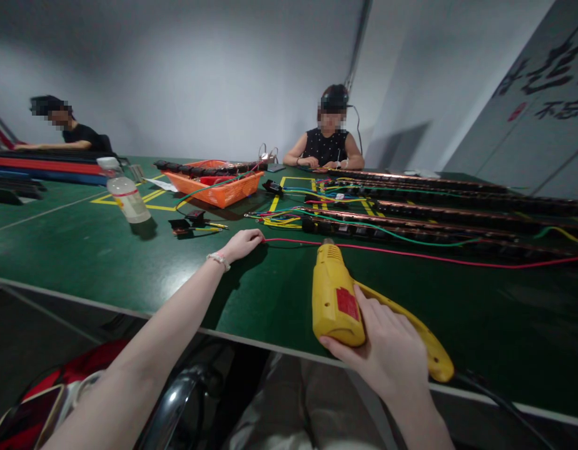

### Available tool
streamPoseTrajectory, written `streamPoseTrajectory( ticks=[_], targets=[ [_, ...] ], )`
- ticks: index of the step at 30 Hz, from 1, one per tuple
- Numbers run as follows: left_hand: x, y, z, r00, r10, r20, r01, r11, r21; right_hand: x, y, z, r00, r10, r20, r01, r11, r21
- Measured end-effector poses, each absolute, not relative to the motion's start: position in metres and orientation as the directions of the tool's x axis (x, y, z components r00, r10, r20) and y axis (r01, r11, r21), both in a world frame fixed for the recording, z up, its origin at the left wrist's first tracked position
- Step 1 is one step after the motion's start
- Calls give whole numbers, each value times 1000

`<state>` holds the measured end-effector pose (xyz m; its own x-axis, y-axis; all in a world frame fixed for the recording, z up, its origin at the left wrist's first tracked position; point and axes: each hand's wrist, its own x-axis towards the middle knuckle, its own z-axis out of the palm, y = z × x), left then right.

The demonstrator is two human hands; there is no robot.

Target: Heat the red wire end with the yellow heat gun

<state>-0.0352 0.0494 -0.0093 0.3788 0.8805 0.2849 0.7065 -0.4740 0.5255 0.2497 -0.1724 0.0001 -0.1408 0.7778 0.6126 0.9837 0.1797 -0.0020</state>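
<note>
My right hand [387, 340] is wrapped round a yellow heat gun [334, 297] with a red label, its metal nozzle pointing away from me at a red wire [411, 254]. The nozzle tip is close to the wire; whether they touch I cannot tell. At the wire's left end, my left hand [244, 244] is closed in a pinch on it, low over the green table. From there the wire runs right across the table to the edge of view. Just beyond it lie long dark bars [354, 228] with copper-coloured strips and a bundle of coloured wires [282, 215].
An orange basket [223, 192] holding dark parts stands beyond my left hand. Left of it is a plastic bottle [128, 194]; small black parts with wires [192, 225] lie nearer. One person [329, 144] sits across the table [129, 262], another [77, 134] at far left. The gun's cord [505, 406] trails right.
</note>
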Motion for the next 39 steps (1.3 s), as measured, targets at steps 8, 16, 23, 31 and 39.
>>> streamPoseTrajectory(
  ticks=[8,16,23,31,39],
  targets=[
    [-35,52,-11,373,883,286,713,-470,520,211,-170,2,-179,758,627,965,259,-37],
    [-36,53,-14,386,866,318,698,-499,514,163,-159,1,-228,768,598,936,342,-82],
    [-36,52,-18,341,878,337,683,-478,553,137,-154,2,-288,775,562,905,413,-106],
    [-39,48,-18,334,879,339,690,-474,547,155,-150,0,-298,761,577,883,449,-136],
    [-39,46,-16,358,868,345,706,-494,508,204,-152,0,-261,751,606,907,406,-114]
  ],
)
